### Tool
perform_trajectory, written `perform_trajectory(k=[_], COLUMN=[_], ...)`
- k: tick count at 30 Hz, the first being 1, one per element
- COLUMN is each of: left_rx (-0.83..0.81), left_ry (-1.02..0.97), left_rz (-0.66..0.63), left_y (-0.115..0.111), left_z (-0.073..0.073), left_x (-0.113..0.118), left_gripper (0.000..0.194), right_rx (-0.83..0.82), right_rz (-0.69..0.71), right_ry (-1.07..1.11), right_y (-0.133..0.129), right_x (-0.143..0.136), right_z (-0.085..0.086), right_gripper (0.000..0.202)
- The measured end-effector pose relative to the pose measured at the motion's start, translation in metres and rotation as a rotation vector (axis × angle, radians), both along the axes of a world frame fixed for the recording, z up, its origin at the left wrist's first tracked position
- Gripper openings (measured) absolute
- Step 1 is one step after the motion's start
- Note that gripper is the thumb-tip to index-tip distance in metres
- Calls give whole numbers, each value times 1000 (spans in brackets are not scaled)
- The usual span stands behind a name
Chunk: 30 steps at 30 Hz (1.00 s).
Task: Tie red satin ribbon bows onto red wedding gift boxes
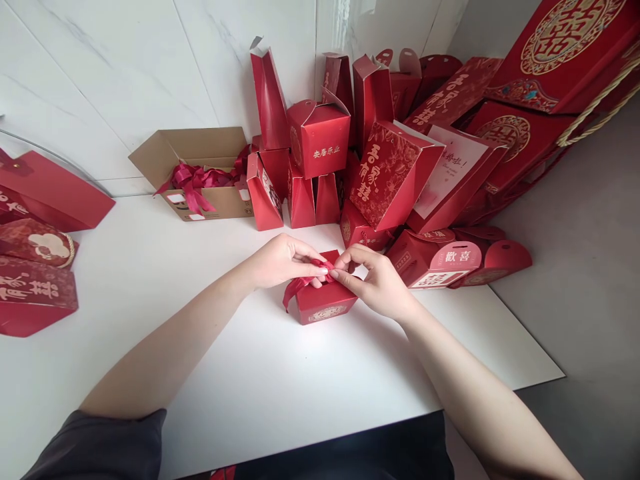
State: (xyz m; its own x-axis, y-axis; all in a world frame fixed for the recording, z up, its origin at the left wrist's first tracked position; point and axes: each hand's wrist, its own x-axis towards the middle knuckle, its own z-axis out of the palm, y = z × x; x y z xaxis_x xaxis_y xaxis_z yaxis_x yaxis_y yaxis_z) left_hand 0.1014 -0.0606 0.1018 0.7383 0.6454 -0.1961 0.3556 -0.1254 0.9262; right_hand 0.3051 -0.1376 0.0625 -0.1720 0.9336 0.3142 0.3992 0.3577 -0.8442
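A small red gift box [326, 308] with a pale gold emblem on its front stands on the white table in front of me. Across its top lies a dark red ribbon [296, 287], one tail hanging over the left side. My left hand [283, 261] pinches the ribbon between thumb and fingers from the left. From the right, my right hand [373, 277] pinches the same ribbon, its thumb tip close to the left thumb. Both hands rest just over the box top. The fingers partly cover where the ribbon meets itself, so I cannot tell the knot's shape.
Behind stands an open cardboard box [225, 203] with red ribbons [200, 180] in it. Red gift boxes [320, 137] are stacked at the back right, beside larger bags [555, 60]. More red boxes [37, 290] sit at the left. The white table [240, 393] ends at the right.
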Motion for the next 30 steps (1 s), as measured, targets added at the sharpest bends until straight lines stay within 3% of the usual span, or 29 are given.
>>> perform_trajectory(k=[10,17,24,30], left_rx=[-52,-60,-51,-70], left_ry=[-70,-69,-42,-8], left_rz=[-11,-39,-72,-60], left_y=[-2,-2,-2,-2], left_z=[0,2,3,8], left_x=[1,-1,-3,-2], left_gripper=[18,20,19,27], right_rx=[-36,77,12,27], right_rz=[-79,-121,-101,-136], right_ry=[52,115,136,148], right_y=[1,1,0,2], right_x=[-4,-10,-12,-13], right_z=[-2,-8,-7,-9], right_gripper=[22,15,19,18])
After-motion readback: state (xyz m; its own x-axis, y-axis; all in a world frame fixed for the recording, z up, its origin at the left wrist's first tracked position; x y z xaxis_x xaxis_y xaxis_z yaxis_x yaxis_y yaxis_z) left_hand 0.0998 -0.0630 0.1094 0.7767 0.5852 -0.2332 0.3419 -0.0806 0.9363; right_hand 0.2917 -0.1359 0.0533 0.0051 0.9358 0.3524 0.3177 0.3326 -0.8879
